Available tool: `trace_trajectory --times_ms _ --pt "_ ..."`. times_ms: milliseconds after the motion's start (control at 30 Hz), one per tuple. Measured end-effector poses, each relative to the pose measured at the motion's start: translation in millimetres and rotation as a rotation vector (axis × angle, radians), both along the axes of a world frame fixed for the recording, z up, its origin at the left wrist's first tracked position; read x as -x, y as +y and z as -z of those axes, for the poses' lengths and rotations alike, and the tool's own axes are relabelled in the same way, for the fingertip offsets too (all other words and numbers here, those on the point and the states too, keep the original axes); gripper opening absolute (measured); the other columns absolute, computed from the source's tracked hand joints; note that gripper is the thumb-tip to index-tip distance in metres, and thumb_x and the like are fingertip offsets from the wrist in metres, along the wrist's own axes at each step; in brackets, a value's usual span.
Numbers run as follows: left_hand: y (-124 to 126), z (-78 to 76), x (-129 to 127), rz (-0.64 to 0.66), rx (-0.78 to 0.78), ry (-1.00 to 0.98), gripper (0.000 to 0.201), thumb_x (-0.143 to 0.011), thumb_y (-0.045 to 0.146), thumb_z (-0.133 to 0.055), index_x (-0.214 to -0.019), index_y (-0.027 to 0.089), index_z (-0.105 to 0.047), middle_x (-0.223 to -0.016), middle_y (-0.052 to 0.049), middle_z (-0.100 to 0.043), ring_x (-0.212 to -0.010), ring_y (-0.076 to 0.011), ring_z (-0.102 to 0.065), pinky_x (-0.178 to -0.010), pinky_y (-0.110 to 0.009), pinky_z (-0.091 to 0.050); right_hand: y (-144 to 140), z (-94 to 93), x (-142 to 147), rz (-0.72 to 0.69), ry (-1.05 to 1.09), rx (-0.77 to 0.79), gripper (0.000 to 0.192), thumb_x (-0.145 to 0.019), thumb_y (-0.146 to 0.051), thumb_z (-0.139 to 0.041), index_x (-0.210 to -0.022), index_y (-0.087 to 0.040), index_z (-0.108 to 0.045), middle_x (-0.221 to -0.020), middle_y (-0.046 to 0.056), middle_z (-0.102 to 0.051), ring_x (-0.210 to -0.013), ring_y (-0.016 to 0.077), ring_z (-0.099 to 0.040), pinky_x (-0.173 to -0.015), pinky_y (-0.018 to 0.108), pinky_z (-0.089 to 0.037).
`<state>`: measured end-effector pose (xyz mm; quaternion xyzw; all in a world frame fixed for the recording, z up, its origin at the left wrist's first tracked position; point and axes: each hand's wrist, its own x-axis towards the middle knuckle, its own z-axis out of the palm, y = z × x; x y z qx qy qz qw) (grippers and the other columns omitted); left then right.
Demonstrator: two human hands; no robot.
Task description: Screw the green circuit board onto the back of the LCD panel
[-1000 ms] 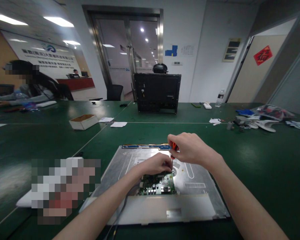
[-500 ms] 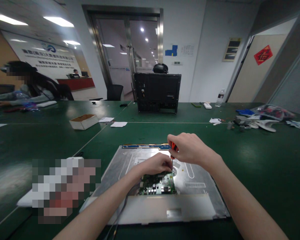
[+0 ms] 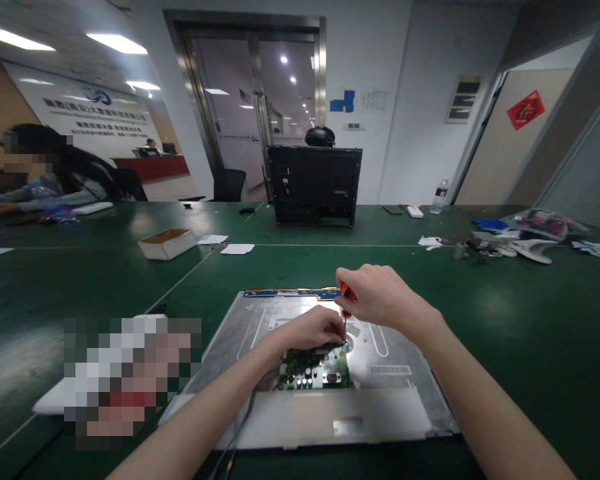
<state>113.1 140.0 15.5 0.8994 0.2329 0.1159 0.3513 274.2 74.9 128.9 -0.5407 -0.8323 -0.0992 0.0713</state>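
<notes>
Almost nothing has moved since a second ago: the right hand [image 3: 377, 297] stays closed around the orange screwdriver [image 3: 347, 298], tip down at the green circuit board [image 3: 316, 369], just beside the left hand [image 3: 314, 328] whose fingers pinch there. A cable [image 3: 240, 427] runs beneath the left wrist, over the metal panel [image 3: 400, 353].

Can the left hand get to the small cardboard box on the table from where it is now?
Probably not without leaning: the left hand rests on the circuit board, and the cardboard box sits far off across bare table.
</notes>
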Motion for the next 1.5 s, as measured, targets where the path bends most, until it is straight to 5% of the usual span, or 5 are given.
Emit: trace_trajectory --times_ms 1200,1500 --pt "-4 -7.1 0 -0.032 0.009 0.018 0.006 -0.072 0.010 -0.069 -0.077 0.014 -0.070 -0.072 0.000 -0.068 -0.067 -0.0133 -0.059 -0.062 -0.020 -0.042 -2 -6.7 -10 -0.017 0.080 -0.014 0.013 -0.078 -0.032 -0.059 -0.087 -0.022 -0.056 -0.070 0.001 -0.062 -0.058 0.0128 -0.049 -0.049 0.026 -0.018" --pt "12 -51.2 36 -0.213 -0.104 0.096 0.017 -0.080 0.027 -0.060 -0.089 0.015 -0.067 -0.091 -0.004 -0.069 -0.085 -0.0184 -0.061 -0.075 -0.025 -0.044 -3 -13.9 -19 0.004 0.123 -0.025 0.013 -0.080 -0.034 -0.058 -0.087 -0.023 -0.056 -0.072 0.001 -0.062 -0.059 0.0141 -0.050 -0.049 0.025 -0.020"
